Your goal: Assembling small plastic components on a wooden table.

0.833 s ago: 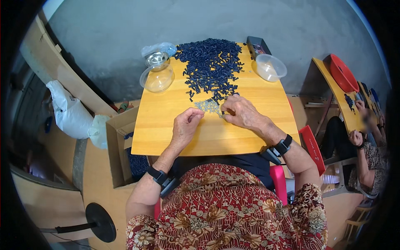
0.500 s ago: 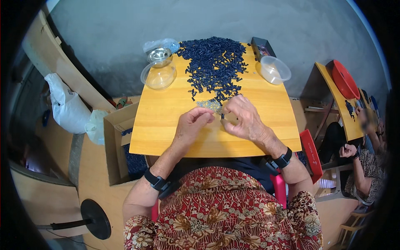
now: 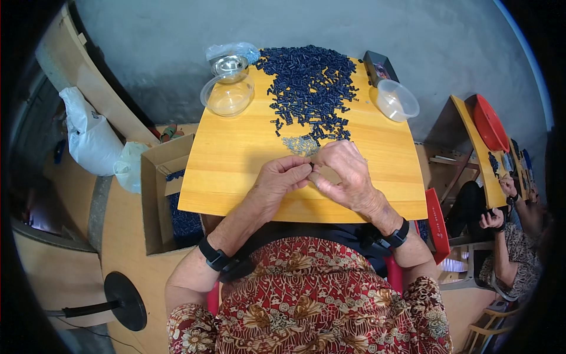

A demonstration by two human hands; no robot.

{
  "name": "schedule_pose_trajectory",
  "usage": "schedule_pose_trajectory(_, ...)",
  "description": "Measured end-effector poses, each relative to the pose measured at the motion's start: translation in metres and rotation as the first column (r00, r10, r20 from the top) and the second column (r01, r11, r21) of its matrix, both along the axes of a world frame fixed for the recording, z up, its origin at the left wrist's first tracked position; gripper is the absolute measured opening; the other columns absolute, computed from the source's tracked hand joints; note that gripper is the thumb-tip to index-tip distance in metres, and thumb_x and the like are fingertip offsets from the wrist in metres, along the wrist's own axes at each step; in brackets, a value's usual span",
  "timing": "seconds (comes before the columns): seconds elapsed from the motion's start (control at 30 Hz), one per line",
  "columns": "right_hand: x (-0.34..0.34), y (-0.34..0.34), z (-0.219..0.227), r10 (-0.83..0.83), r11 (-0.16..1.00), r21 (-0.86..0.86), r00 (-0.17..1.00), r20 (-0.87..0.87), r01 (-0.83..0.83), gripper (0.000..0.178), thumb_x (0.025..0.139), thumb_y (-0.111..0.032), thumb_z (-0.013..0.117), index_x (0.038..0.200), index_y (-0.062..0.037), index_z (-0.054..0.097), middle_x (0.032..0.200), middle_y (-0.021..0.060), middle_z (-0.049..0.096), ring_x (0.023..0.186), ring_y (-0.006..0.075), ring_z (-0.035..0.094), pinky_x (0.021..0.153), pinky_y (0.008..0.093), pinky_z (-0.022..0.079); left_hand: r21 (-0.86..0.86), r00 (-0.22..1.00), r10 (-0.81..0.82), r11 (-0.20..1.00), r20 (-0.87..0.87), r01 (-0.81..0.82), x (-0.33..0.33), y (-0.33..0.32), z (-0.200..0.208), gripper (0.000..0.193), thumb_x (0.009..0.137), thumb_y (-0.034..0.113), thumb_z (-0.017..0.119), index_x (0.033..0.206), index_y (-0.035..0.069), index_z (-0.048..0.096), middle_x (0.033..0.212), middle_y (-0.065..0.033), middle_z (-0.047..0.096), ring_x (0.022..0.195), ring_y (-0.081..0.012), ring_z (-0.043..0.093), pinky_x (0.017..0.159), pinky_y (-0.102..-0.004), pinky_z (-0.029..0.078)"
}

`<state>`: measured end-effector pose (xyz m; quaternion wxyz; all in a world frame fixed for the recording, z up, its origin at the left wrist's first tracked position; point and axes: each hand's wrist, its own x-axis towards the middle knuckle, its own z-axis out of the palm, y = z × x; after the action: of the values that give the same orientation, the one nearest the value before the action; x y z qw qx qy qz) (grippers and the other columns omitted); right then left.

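Over the near middle of the table, my left hand (image 3: 282, 178) and my right hand (image 3: 345, 175) meet fingertip to fingertip. Between them shows a small dark plastic piece (image 3: 312, 166), pinched by my right thumb and forefinger. My left thumb and forefinger are pressed together against it; whatever else they hold is too small to make out. Just beyond my fingers lies a little pile of thin, silvery metal pieces (image 3: 299, 146). Behind that spreads a large heap of short, dark blue plastic pieces (image 3: 312, 82), reaching to the table's far edge.
On the yellow table (image 3: 224, 171) stand a clear bowl (image 3: 229, 106), a metal bowl (image 3: 229, 62), a plastic bag (image 3: 236, 49), a translucent tub (image 3: 397, 101) and a black tray (image 3: 382, 66). A cardboard box (image 3: 154, 206) is left, a red box (image 3: 437, 227) right. Another person (image 3: 513, 256) sits far right.
My hands have come together; the dark piece in my right fingers now touches my left fingertips. The view has shifted slightly. The other person's hand has moved at the far right table.
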<state>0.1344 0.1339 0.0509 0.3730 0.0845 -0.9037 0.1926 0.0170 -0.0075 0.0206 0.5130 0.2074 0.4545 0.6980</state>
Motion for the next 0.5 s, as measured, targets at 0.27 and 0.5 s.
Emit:
schedule_pose_trajectory(0.27,0.0007,0.0002,0.002,0.015,0.999,0.037,0.999,-0.042,-0.013,0.02,0.067,-0.003,0.072,0.081,-0.0041,0.058,0.083,0.0084,0.058,0.085,0.0264,0.059,0.074,0.0376,0.045,0.048,0.992,-0.027,0.999,0.125,0.021,0.0053,-0.0037,0.0009,0.02,0.09,0.015,0.062,0.108,0.004,0.063,0.099,-0.0023,0.065,0.087,-0.0072,0.06,0.077,-0.0198,0.051)
schedule_pose_trajectory(0.5,0.0017,0.0006,0.002,0.001,0.997,0.078,0.998,-0.059,0.004,0.023,0.066,-0.003,0.072,0.084,-0.0034,0.058,0.083,0.0091,0.058,0.085,0.027,0.059,0.074,0.038,0.046,-0.009,0.999,-0.022,1.0,0.045,0.023,0.0062,-0.0034,0.0019,0.022,0.09,0.016,0.063,0.109,0.007,0.064,0.098,-0.0002,0.066,0.087,-0.0047,0.059,0.077,-0.0175,0.048)
